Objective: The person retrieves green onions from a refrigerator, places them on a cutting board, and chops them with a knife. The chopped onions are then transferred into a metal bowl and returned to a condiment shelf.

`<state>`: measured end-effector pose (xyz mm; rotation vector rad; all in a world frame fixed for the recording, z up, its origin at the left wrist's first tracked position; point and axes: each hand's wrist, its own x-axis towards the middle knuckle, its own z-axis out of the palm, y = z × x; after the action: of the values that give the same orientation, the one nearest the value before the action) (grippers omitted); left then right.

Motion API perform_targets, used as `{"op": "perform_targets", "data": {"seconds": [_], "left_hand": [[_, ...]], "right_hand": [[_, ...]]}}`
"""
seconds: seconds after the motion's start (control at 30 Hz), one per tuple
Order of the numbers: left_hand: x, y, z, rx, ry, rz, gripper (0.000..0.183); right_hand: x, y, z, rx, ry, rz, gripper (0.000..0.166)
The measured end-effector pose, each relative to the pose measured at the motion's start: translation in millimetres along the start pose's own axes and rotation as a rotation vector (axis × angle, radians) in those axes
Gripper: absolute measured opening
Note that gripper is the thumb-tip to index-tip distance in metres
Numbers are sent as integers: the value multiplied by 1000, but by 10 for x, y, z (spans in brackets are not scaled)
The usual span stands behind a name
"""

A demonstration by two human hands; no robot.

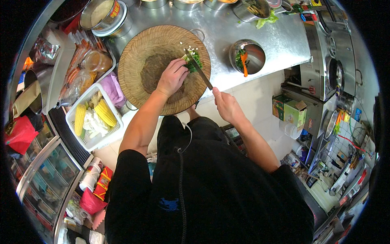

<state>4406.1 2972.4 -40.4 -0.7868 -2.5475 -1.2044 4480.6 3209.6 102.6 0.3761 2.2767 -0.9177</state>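
My left hand (173,76) holds a bunch of green onions (184,58) down on a round, worn chopping block (131,61), its fingers bent near the blade. In my right hand (226,103) is the handle of a knife (199,70); the blade lies across the greens beside my left fingertips. Chopped green pieces (197,58) and small white bits are gathered around the blade's tip. To the right of the block, a metal pot (259,59) on the steel table holds chopped greens and an orange spoon (244,62).
On the left, a white plastic basket (88,143) holds corn cobs beside a purple cloth (112,90). Several metal containers line the back of the steel table (219,33), with a lettuce leaf (267,21) at the back right. A stove (313,55) stands on the right.
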Motion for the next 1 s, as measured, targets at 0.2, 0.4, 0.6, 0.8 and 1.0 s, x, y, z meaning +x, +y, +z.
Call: {"op": "perform_targets", "data": {"seconds": [0.2,0.4,0.6,0.8,1.0], "left_hand": [[4,-8,11,-26,14,-8,17],[34,12,-33,-16,-13,-6,17],[59,32,-13,-11,-17,-7,20],[-3,-17,1,-1,-15,-14,20],[17,-5,9,-7,-17,-24,20]], "right_hand": [[212,150,210,-8,42,-66,65],[614,211,482,67,98,-142,62],[818,115,383,158,17,-68,66],[162,-141,-14,57,-14,-4,67],[60,-30,16,2,-10,-2,66]]}}
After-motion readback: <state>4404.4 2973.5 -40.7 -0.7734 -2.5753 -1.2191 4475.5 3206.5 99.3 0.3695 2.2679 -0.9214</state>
